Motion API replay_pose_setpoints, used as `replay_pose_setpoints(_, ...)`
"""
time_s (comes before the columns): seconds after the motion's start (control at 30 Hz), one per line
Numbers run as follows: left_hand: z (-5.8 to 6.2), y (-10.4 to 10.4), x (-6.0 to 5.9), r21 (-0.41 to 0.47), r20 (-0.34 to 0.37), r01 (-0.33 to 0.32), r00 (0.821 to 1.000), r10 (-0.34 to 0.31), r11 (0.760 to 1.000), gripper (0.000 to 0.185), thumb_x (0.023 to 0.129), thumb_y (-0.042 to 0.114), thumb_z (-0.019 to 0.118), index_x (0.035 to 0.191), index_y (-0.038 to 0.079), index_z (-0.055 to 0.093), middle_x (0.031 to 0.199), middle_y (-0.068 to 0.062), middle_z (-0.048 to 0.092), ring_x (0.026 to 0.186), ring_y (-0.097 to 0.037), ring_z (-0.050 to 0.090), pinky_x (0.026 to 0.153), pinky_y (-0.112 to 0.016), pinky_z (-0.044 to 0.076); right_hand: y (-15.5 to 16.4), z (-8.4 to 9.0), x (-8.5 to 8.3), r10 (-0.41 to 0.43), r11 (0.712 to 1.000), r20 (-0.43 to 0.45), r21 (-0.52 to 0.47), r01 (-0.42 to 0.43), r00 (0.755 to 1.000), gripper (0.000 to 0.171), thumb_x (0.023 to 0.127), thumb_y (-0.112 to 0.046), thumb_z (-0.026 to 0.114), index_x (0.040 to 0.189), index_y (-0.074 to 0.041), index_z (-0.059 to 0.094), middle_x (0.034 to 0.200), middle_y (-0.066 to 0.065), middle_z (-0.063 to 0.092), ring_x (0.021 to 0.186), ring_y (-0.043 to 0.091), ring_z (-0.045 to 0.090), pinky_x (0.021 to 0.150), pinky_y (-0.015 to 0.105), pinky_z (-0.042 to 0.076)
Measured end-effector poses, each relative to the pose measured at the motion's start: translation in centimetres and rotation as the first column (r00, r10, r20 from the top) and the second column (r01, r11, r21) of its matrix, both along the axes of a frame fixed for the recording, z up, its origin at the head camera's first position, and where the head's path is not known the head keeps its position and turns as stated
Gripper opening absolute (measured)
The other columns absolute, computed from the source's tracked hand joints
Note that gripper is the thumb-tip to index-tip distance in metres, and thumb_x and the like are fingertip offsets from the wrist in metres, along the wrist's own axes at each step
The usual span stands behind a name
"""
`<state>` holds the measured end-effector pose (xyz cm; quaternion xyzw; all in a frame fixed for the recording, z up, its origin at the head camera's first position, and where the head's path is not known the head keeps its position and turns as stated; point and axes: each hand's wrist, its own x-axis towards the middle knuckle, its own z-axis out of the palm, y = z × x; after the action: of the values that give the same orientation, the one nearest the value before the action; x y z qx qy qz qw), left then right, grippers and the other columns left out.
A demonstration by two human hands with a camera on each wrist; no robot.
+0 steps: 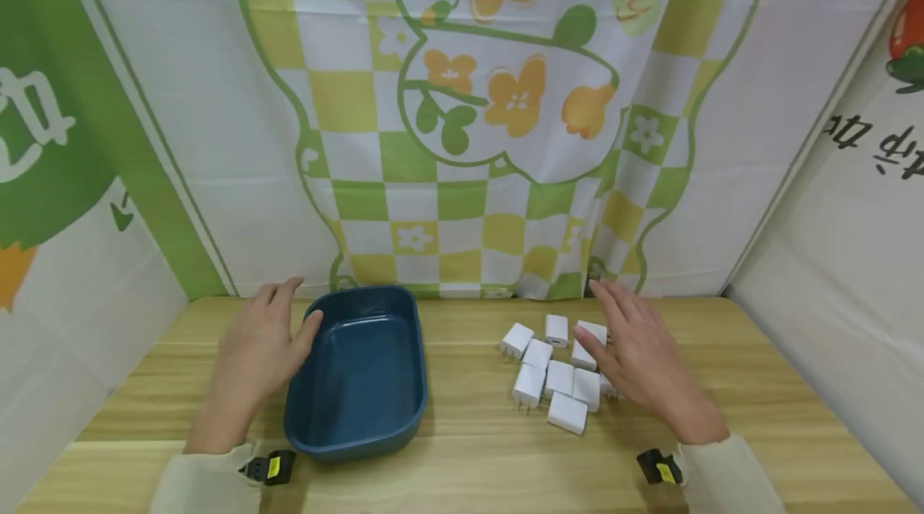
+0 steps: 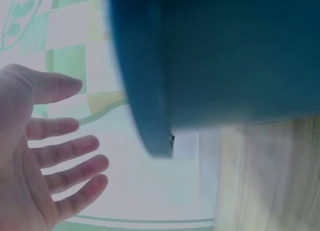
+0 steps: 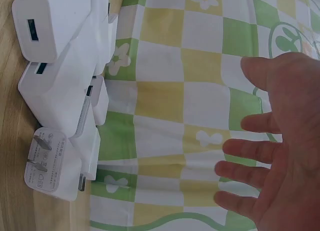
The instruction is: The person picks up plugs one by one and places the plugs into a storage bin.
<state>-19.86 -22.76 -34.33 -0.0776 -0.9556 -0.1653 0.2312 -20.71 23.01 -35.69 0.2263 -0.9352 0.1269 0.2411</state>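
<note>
Left hand [image 1: 256, 354] spread, grip released, beside blue basin [image 1: 358, 370], right hand [image 1: 638, 358] likewise released over white chargers [image 1: 554, 374], all set on counter [image 1: 469, 458]

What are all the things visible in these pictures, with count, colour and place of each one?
Tub: one, dark blue, on the table left of centre, nothing visible inside.
Chargers: about ten, white, clustered on the table right of centre.
Table: one, light wood.
Backdrop: one, white with green-yellow checks and orange flowers, behind the table.
Wrist cameras: two, black with yellow labels.
Left hand: open, beside the tub's left rim.
Right hand: open, over the chargers' right edge.
</note>
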Motion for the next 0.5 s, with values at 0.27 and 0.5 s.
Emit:
replay_pose_setpoints(0.27, -0.7, -1.3, -0.5, 0.086, 0.193, 0.005, 0.981, -0.021, 0.996, 0.057, 0.100, 0.028, 0.059, 0.137, -0.014, 0.047, 0.115, -0.034, 0.061, 0.102, -0.049, 0.061, 0.081, -0.062, 0.048, 0.2, -0.1, 0.2, 0.022, 1.000, 0.018, 0.012, -0.022, 1.000, 0.053, 0.096, -0.029, 0.071, 0.135, 0.003, 0.055, 0.126, 0.025, 0.060, 0.113, 0.043, 0.060, 0.094, 0.057, 0.047)
replay_pose_setpoints(0.5, -1.1, -2.2, -0.8, 0.159, 0.422, -0.039, 0.906, -0.032, 0.987, 0.059, 0.102, 0.029, 0.055, 0.132, -0.021, 0.046, 0.107, -0.033, 0.067, 0.099, -0.047, 0.065, 0.079, -0.057, 0.052, 0.0, 0.1, 0.4, 0.030, 0.999, 0.098, 0.016, -0.031, 0.995, 0.039, 0.092, -0.023, 0.075, 0.122, -0.001, 0.066, 0.116, 0.016, 0.067, 0.103, 0.035, 0.066, 0.087, 0.052, 0.052)
